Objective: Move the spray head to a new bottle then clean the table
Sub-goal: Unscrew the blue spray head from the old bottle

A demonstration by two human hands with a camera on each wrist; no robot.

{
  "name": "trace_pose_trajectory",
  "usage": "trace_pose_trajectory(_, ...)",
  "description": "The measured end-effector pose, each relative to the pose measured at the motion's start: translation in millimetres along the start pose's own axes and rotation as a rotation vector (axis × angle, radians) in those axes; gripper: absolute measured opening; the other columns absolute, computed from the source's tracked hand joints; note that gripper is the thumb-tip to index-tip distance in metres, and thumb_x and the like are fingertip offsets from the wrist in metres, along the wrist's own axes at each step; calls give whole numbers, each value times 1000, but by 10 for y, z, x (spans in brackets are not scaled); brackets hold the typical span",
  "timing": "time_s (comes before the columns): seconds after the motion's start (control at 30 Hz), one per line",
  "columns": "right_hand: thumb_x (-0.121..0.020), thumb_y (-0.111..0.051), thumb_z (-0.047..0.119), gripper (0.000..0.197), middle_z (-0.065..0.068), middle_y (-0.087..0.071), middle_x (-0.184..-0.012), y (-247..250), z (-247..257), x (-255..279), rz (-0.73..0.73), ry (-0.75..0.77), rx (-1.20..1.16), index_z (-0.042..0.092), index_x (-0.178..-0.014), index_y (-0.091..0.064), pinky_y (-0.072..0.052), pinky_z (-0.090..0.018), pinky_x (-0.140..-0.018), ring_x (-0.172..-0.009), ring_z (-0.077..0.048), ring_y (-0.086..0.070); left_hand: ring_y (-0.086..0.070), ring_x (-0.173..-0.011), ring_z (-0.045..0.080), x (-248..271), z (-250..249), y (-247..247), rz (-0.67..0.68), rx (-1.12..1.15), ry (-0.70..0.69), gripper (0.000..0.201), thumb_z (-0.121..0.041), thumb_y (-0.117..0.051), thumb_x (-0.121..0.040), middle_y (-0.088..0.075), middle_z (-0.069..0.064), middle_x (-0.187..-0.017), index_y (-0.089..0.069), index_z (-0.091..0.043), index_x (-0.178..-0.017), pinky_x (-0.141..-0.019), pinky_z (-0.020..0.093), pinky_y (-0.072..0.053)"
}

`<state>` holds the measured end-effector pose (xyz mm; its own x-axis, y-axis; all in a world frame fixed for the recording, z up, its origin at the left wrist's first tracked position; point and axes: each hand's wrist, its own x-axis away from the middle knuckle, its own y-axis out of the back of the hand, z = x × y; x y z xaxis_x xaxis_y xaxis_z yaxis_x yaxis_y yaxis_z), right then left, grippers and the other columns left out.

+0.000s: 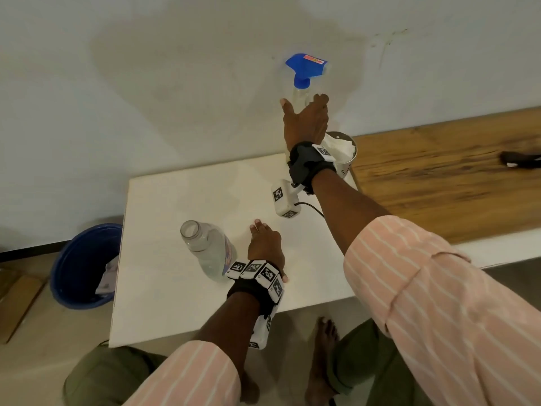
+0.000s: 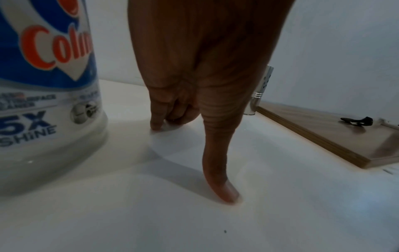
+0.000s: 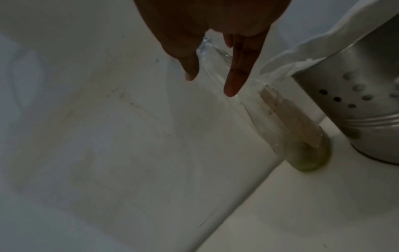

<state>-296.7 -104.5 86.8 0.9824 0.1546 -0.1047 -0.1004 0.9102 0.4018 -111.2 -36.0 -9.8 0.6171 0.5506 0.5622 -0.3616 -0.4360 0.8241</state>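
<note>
From the head view, the right hand [image 1: 306, 120] reaches to the far edge of the white worktop [image 1: 175, 200], fingers straight and spread at the clear spray bottle [image 1: 301, 95], whose blue spray head [image 1: 306, 67] is on its neck. The grip looks open, not yet closed round the bottle. The left hand [image 1: 265, 246] rests fingertips-down on the worktop just beside the new bottle [image 1: 207, 249], which stands uncapped, presumably ready to take the head. A steel holder [image 1: 347, 164] with white tissues [image 1: 339, 148] stands beside the right wrist; a blue bin [image 1: 82, 265] sits on the floor to the left.

The left wrist view shows that hand propped on the worktop, holding nothing, with the labelled new bottle close at its side.

The right wrist view is dim: thumb and fingers straddle the clear bottle without clearly wrapping it. Its base stands on the worktop near the perforated holder, tissue draping over the rim, handy for wiping.
</note>
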Motion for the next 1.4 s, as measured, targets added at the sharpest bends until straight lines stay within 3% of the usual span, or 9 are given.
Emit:
trace_pose_trajectory(0.13, -76, -74, 33, 46, -13, -62, -101, -50, -13, 5, 20, 46, -3, 1, -103, -56, -48, -34, -81, -81, -20, -49, 2, -149, 38, 59, 4, 37, 68, -22, -14, 131, -37, -88, -60, 8, 27, -158, -2, 6, -148, -119, 41, -20)
trace_pose_trajectory(0.5, -71, -77, 31, 37, 2, -67, -93, 407, 127, 713, 322, 211, -112, 10, -97, -62, -41, -15, -75, -84, -12, -60, -3, -150, 30, 246, 81, 80, 32, 213, 28, 135, -31, -89, -61, 6, 18, -160, 9, 4, -148, -121, 40, -19)
trace_pose_trajectory(0.63, -73, -77, 33, 36, 11, -62, -93, 711, -41, 1053, 424, 190, -83, 15, -100, -62, -51, -28, -77, -82, -12, -63, -8, -149, 32, 351, 136, 19, 19, 199, -2, 117, -38, -82, -68, -1, 20, -160, -9, 3, -149, -120, 42, -20)
trace_pose_trajectory(0.7, -75, -76, 33, 36, 11, -63, -95, 836, -147, 1172, 438, 188, -45, 15, -102, -62, -46, -21, -76, -83, -8, -60, -22, -144, 33, 427, 147, -15, -18, 265, -7, 93, -37, -77, -76, -18, 21, -157, -27, 1, -145, -116, 41, -27)
trace_pose_trajectory(0.83, -75, -75, 33, 37, 4, -68, -103, 1045, -283, 1349, 418, 178, -10, 14, -105, -63, -43, -23, -85, -89, -7, -56, -41, -132, 33, 615, 111, 10, -130, 474, 38, 68, -33, -68, -84, -44, 18, -143, -41, -2, -137, -105, 38, -38)
trace_pose_trajectory(1.0, -76, -74, 32, 40, 3, -68, -109, 1185, -339, 1554, 433, 178, 16, 15, -110, -62, -46, -28, -90, -93, -9, -56, -54, -122, 35, 929, -69, 209, -412, 801, 24, 47, -5, -49, -88, -58, 20, -131, -45, -1, -135, -99, 36, -43)
trace_pose_trajectory(1.17, -81, -70, 35, 43, 0, -67, -119, 1268, -350, 1681, 462, 199, 47, 16, -118, -59, -46, -31, -95, -105, -15, -60, -61, -104, 20, 1182, -172, 488, -786, 1142, -46, 36, -7, -40, -96, -64, 7, -117, -46, -4, -131, -84, 16, -40)
trace_pose_trajectory(1.3, -87, -65, 36, 41, -2, -67, -121, 1262, -344, 1719, 505, 257, 121, 16, -122, -57, -44, -27, -90, -106, -19, -62, -57, -81, 22, 1247, -218, 638, -962, 1090, -128, 31, -27, -35, -102, -61, 5, -88, -54, -5, -112, -74, 32, -45)
trace_pose_trajectory(1.4, -91, -59, 30, 35, -7, -69, -114, 1276, -351, 1748, 515, 309, 129, 14, -122, -57, -51, -34, -84, -91, -24, -66, -57, -96, 18, 1181, -160, 604, -927, 1009, -176, 36, -36, -44, -98, -64, 6, -106, -51, -9, -120, -85, 30, -44)
